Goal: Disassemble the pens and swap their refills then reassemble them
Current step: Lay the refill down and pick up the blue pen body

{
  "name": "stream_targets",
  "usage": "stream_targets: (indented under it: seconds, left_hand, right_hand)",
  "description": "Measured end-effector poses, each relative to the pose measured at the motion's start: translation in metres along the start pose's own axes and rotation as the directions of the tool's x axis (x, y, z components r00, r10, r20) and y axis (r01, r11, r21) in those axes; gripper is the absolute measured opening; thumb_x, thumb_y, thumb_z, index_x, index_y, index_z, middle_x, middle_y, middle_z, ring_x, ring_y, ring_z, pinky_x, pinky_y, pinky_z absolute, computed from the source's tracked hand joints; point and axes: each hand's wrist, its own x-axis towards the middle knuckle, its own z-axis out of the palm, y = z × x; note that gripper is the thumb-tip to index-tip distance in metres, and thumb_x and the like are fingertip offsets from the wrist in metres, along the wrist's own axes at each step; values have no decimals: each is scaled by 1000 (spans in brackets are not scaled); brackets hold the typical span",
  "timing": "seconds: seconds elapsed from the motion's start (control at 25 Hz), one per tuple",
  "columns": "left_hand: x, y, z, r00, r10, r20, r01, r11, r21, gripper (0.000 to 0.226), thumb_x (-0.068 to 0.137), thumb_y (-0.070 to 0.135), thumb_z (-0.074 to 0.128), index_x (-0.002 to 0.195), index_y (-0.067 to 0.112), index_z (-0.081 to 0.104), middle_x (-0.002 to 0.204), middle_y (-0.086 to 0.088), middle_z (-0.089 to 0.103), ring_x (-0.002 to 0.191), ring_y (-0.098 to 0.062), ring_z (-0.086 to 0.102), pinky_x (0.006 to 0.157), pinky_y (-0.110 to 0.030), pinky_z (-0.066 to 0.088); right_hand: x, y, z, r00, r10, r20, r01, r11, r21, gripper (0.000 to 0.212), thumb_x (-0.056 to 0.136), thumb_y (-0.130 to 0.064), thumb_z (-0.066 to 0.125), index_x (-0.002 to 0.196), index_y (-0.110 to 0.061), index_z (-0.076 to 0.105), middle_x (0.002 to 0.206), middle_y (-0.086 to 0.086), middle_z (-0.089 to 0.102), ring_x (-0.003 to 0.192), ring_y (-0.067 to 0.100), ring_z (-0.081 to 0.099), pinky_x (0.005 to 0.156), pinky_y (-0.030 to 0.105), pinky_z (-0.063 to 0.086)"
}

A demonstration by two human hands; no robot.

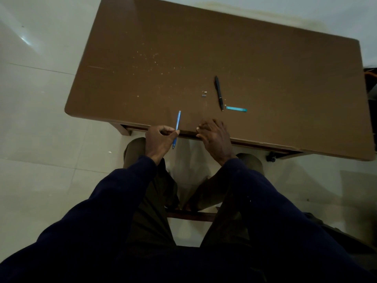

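Observation:
My left hand pinches a thin blue pen part at the near table edge; the part stands nearly upright across that edge. My right hand rests on the table edge to the right, fingers bent, with nothing visible in it. A black pen lies on the brown table beyond my right hand. Just right of the black pen's near tip lies a short turquoise pen piece. Two tiny grey parts lie left of the black pen.
The table's near edge runs between my hands and my knees. Pale specks dot the tabletop's middle. Light tiled floor surrounds the table. A dark object with an orange cable sits at the far right edge of view.

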Motion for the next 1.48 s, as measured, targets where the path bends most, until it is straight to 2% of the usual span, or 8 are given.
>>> stream_targets:
  seconds: [0.24, 0.44, 0.84, 1.04, 1.12, 1.2, 1.32, 1.48]
  left_hand:
    - [1, 1, 0, 1000, 7, -14, -7, 1000, 2, 9, 85, 18, 81, 91, 13, 77, 82, 2, 74, 71, -5, 70, 62, -12, 54]
    - [2, 0, 2, 1000, 7, -9, -7, 1000, 13, 11, 86, 18, 80, 93, 11, 76, 84, 1, 75, 73, -6, 70, 64, -14, 55]
    - [2, 3, 4, 1000, 0, -8, 0, 1000, 1, 13, 86, 18, 79, 95, 8, 77, 86, -4, 76, 75, -10, 71, 66, -17, 56]
    - [2, 11, 2, 999, 43, -25, -44, 999, -29, 16, 86, 19, 80, 96, 8, 77, 87, -3, 76, 75, -8, 70, 64, -12, 55]
    - [2, 16, 2, 997, 75, -18, -76, 996, -52, 16, 85, 19, 81, 96, 9, 77, 87, -1, 75, 74, -4, 70, 64, -12, 55]
    - [0, 22, 2, 994, 106, -12, -107, 991, -76, 15, 83, 18, 83, 95, 10, 77, 85, 1, 75, 71, 1, 70, 63, -12, 54]
    - [-6, 33, 2, 989, 147, -16, -148, 981, -123, 14, 82, 18, 84, 92, 13, 78, 83, 4, 76, 72, 0, 72, 62, -13, 54]
    - [-16, 49, -3, 981, 192, -4, -189, 961, -201, 11, 81, 18, 84, 89, 20, 77, 84, 6, 77, 77, -8, 74, 67, -22, 61]
  right_hand:
    - [-2, -3, 0, 992, -13, -123, 20, 998, 55, 8, 93, -15, 71, 94, -9, 77, 105, 8, 70, 100, 29, 59, 89, 37, 40]
    - [1, -1, 1, 996, -4, -92, 12, 995, 96, 9, 93, -15, 71, 94, -8, 76, 101, 9, 71, 96, 28, 60, 83, 42, 48]
    - [-1, 5, 3, 987, -94, -132, 104, 992, 70, 9, 96, -15, 69, 97, -8, 75, 106, 12, 72, 99, 29, 62, 88, 44, 49]
    - [17, -4, -16, 971, 68, -230, -6, 965, 262, 8, 92, -16, 73, 97, -10, 74, 102, 7, 67, 96, 21, 61, 84, 31, 50]
    - [25, -10, -26, 943, 226, -246, -102, 896, 431, 8, 91, -18, 75, 97, -13, 74, 99, 0, 66, 91, 13, 61, 81, 18, 49]
    - [28, -16, -37, 904, 353, -242, -147, 787, 599, 7, 91, -18, 76, 95, -12, 73, 95, -1, 68, 86, 8, 64, 78, 15, 50]
    - [27, -23, -55, 863, 465, -200, -136, 594, 793, 6, 92, -14, 74, 97, -10, 73, 91, -1, 73, 85, 6, 70, 79, 22, 56]
    - [23, -32, -88, 855, 507, -110, -72, 325, 943, 11, 95, -8, 72, 102, 0, 72, 88, 12, 74, 76, 18, 68, 74, 30, 60]
